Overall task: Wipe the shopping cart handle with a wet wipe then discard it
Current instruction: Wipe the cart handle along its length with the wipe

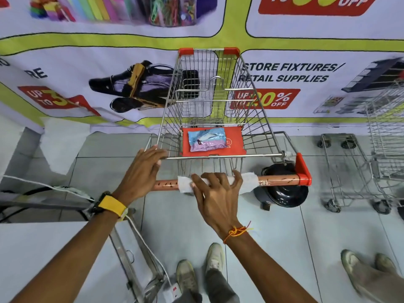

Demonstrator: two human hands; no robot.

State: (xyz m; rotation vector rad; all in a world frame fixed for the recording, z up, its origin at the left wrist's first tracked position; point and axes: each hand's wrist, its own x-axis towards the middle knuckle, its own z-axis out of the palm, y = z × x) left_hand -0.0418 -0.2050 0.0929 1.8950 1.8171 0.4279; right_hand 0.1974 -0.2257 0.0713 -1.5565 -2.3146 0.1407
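left wrist: yellow band (112,206) | right wrist: red-orange thread (237,231) | pale sneakers (215,258)

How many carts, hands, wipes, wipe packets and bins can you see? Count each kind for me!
Carts: 2, the near cart and a second cart
Hands: 2, left hand, right hand
Wipes: 1, wipe
Wipe packets: 1, packet
Bins: 1, bin
Total: 7
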